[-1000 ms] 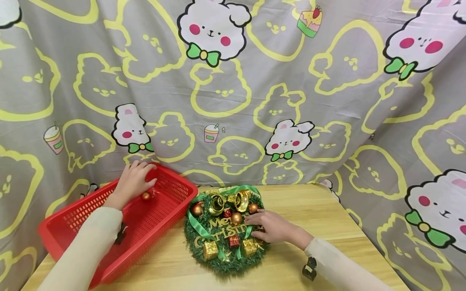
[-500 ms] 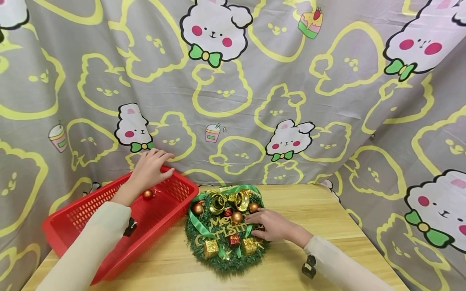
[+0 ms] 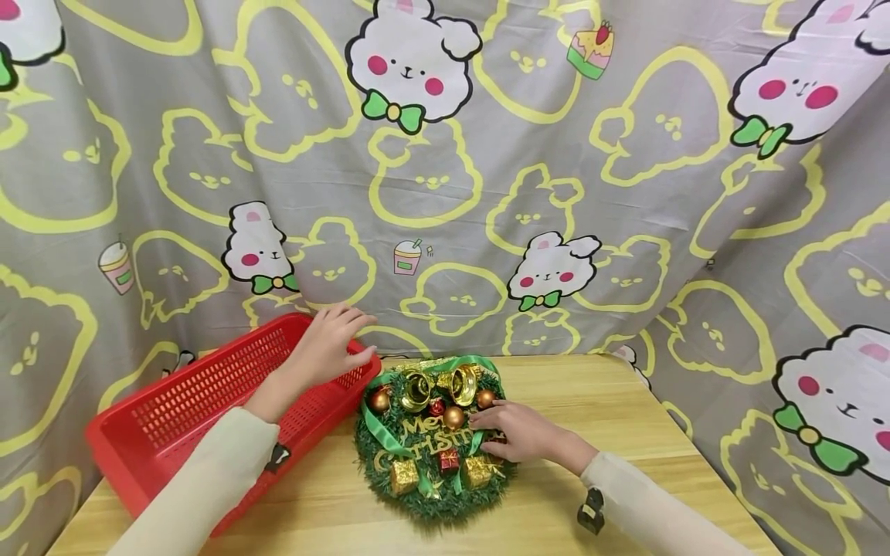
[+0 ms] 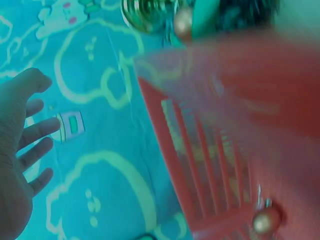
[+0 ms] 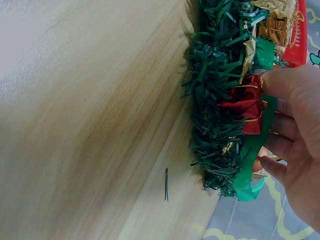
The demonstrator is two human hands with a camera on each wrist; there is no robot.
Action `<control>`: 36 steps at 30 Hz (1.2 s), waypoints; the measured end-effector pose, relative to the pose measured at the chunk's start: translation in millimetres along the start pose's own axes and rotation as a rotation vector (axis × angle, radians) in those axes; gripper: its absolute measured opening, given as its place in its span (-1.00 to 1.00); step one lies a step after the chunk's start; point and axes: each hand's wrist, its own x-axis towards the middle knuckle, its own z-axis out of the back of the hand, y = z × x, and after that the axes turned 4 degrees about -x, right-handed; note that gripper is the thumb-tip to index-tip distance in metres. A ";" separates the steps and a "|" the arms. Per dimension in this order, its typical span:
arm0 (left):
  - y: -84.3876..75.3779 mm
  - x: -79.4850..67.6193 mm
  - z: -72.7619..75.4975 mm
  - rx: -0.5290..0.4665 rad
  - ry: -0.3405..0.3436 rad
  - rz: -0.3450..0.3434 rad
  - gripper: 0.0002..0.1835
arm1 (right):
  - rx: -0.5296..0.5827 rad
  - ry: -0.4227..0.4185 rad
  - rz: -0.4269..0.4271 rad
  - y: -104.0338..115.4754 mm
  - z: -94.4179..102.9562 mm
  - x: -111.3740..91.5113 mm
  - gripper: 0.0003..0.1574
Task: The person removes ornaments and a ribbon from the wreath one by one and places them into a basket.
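A green Christmas wreath [image 3: 445, 506] lies on the table with gold bells [image 3: 416, 390], copper-coloured baubles [image 3: 453, 418], green ribbon and gold "Merry Christmas" lettering. My right hand [image 3: 518, 436] rests on its right side, fingers lying over the decorations. In the right wrist view the fingers are beside a small red gift box [image 5: 250, 107] and the ribbon [image 5: 257, 150]. My left hand [image 3: 330, 347] hovers over the far right end of the red basket [image 3: 125, 463], left of the wreath. Its fingers [image 4: 37, 132] are spread and hold nothing. A copper-coloured bauble [image 4: 265, 222] lies inside the basket.
The basket stands angled at the table's left, its right corner close to the wreath. A grey patterned curtain [image 3: 431, 293] hangs behind the wooden table [image 3: 577, 386]. A small green sprig [image 5: 166, 185] lies on the tabletop.
My left hand has moved right across the basket toward the wreath, with nothing in it. The right hand has stayed on the wreath.
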 end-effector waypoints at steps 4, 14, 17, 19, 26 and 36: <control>-12.6 -2.6 -11.1 -0.005 0.030 -0.003 -0.56 | 0.000 -0.014 0.012 -0.2 0.1 -0.2 -0.53; -39.9 -23.8 -43.5 -0.054 0.107 -0.018 -0.56 | 0.013 0.006 -0.011 0.1 -1.0 -2.3 -0.52; -43.8 -30.5 -53.6 -0.039 0.127 -0.025 -0.56 | 0.007 0.003 -0.010 -0.7 -1.9 -1.9 -0.53; -44.6 -34.5 -59.3 -0.024 0.137 -0.034 -0.57 | 0.003 0.003 -0.012 -1.2 -2.5 -1.4 -0.53; -40.9 -44.8 -71.0 0.033 0.148 -0.085 -0.60 | -0.009 -0.017 0.003 -2.1 -4.2 -0.8 -0.54; -38.2 -47.7 -73.5 0.112 0.178 -0.108 -0.58 | -0.010 -0.009 -0.007 0.1 -1.6 -0.8 -0.54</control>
